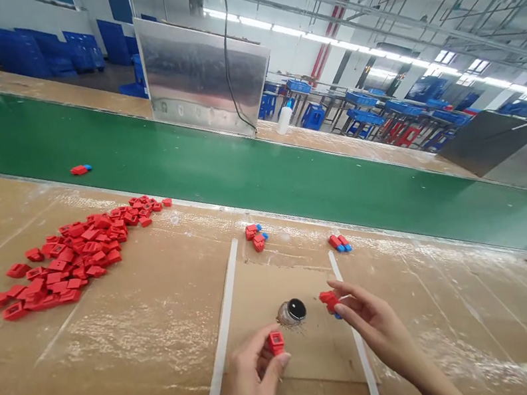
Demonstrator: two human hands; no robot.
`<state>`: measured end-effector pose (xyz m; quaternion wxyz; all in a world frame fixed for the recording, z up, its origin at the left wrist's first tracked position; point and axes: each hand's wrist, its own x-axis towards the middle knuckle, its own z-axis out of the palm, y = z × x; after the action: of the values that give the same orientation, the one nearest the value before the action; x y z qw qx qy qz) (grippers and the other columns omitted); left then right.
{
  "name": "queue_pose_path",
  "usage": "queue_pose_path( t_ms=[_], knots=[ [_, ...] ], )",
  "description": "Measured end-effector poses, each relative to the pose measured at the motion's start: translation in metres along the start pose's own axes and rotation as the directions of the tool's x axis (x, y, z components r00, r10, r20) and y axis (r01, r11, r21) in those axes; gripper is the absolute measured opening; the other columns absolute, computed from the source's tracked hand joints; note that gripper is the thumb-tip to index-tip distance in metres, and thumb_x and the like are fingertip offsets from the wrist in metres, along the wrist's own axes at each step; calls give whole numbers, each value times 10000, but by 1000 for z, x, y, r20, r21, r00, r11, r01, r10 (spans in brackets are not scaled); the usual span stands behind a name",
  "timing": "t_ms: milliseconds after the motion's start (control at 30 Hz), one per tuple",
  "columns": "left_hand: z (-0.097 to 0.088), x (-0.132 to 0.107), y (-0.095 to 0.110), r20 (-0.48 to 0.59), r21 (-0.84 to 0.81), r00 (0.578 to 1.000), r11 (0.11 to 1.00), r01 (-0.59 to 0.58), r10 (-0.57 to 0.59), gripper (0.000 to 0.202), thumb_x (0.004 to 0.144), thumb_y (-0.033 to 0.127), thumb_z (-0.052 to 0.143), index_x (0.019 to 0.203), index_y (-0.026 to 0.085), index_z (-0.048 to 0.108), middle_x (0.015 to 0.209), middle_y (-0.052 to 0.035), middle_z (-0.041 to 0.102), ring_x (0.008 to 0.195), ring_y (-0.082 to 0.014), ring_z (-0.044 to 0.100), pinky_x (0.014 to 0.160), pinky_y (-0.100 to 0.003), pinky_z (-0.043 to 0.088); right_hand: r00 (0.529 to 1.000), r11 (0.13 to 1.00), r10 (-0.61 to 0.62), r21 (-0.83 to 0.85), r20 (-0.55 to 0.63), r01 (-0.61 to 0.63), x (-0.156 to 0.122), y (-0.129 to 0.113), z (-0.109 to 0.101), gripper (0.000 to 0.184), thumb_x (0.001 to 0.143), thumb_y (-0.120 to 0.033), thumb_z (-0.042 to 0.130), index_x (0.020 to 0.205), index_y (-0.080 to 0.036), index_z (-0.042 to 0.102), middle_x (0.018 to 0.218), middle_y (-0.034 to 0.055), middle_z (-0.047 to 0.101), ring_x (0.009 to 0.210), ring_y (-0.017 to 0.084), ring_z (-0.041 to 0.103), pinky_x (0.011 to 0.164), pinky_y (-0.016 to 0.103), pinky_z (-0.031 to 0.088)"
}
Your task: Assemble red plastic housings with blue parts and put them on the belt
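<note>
The left hand (251, 378) is pinching a red cap (276, 342) between thumb and forefinger, fingers curled; the right hand (370, 321) is reaching in, fingertips gripping a red piece (330, 299). Both are hovering beside a jar (291, 312) on the table (153, 324)

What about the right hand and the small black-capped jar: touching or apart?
Apart. The head view shows bare cardboard between the right hand and the jar.
</note>
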<state>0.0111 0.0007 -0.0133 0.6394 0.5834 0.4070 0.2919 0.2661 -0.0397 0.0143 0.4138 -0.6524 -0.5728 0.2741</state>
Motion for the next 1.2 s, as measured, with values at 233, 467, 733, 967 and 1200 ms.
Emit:
queue_pose_path(
  t_ms=[233,467,733,967,1200],
  knots=[
    [9,-3,-3,20,36,1000,999,3,-4,348,851,272,627,1183,174,669,851,-41,665,720,-162,563,674,-250,472,987,968,-162,-197,-22,154,-15,-9,10,217,973,-312,558,1174,-240,599,1066,70,683,924,202,661,819,351,550],
    [1,-6,-4,39,-57,999,998,35,-32,333,835,294,667,1137,154,685,795,-19,621,721,-146,552,675,-229,461,962,908,-273,-322,28,268,-11,-24,15,171,986,-277,534,1135,-232,606,1031,77,656,902,210,635,774,334,532],
    [-4,-11,-3,53,51,995,995,-89,87,416,924,314,554,1320,198,599,958,-64,683,790,-175,597,747,-271,490,947,860,-313,-401,71,315,-11,-27,18,195,993,-249,513,1168,-245,599,1078,79,645,973,221,636,805,334,529],
    [-4,-9,4,61,44,998,998,-38,35,339,875,278,611,1192,178,678,880,-56,679,734,-163,586,675,-247,481,943,844,-319,-424,98,329,-11,-29,20,189,999,-244,499,1159,-249,600,1070,84,646,967,221,641,789,335,532],
    [-2,-9,3,60,-12,998,1000,6,-5,305,825,250,661,1118,177,704,845,-41,657,718,-149,574,656,-227,470,939,841,-328,-420,107,341,-10,-29,20,201,999,-255,498,1169,-257,605,1061,80,654,954,219,650,776,331,545]
  ],
)
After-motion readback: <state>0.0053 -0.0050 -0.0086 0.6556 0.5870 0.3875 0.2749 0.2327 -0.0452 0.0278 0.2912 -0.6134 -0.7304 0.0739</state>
